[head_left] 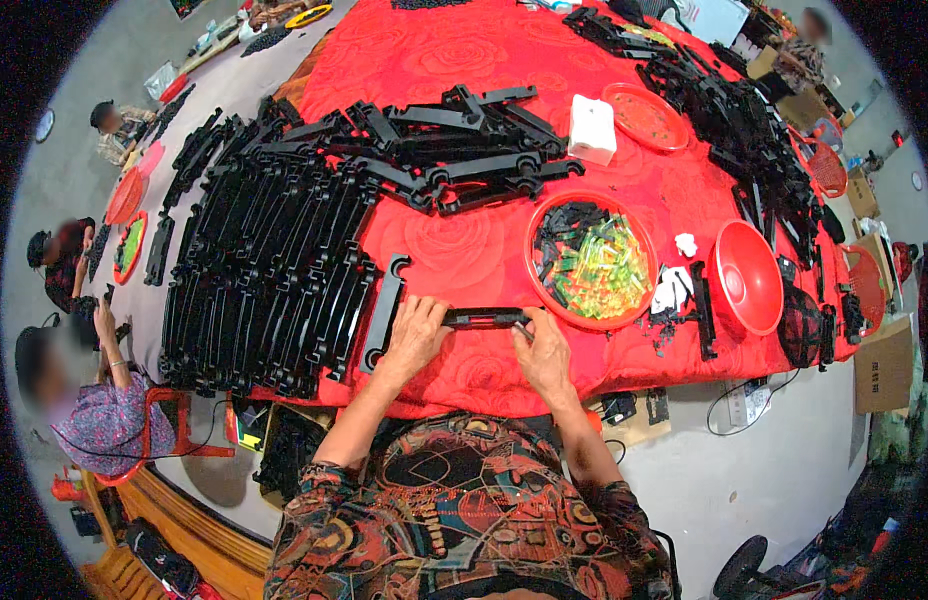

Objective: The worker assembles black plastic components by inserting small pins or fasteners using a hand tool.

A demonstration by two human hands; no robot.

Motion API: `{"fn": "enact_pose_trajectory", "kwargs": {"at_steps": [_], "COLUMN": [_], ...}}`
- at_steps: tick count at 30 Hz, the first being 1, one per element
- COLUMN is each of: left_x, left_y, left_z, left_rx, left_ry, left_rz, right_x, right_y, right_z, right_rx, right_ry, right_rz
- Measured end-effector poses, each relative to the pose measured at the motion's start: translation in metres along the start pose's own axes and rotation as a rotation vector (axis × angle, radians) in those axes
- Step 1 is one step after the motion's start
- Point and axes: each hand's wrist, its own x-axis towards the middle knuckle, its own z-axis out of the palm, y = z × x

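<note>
A long black plastic bar (484, 318) lies across the red flowered tablecloth (464, 255) near the table's front edge. My left hand (416, 335) presses on the bar's left end, fingers spread over it. At the bar's right end my right hand (542, 352) pinches with its fingertips; what is under them is too small to tell. Just beyond the bar sits a round red tray (539, 285) holding green, yellow and black small parts.
Rows of black bars (269, 260) cover the table's left, with a loose heap (454, 150) behind. A white box (592, 128), an empty red tray (646, 117), a red bowl (746, 278) and more black parts (754, 140) lie right. Other people sit on the floor at left.
</note>
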Motion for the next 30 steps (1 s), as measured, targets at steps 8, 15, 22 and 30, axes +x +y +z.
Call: {"fn": "enact_pose_trajectory", "kwargs": {"at_steps": [8,15,22,30], "left_x": [-0.003,-0.003,0.003,-0.007], "left_y": [0.001,0.001,-0.032,-0.043], "left_z": [0.006,-0.007,-0.015,-0.019], "left_rx": [-0.168,-0.115,0.378,0.497], "left_ry": [0.128,0.254,0.291,0.261], "left_rz": [0.067,0.052,-0.116,-0.285], "right_x": [0.033,0.084,0.095,0.098], "right_y": [0.048,0.081,0.074,0.063], "right_z": [-0.051,-0.052,-0.051,-0.051], "right_rx": [-0.290,-0.677,-0.689,-0.532], "right_ry": [0.200,0.164,-0.011,-0.012], "right_rz": [-0.080,-0.091,0.056,0.012]}}
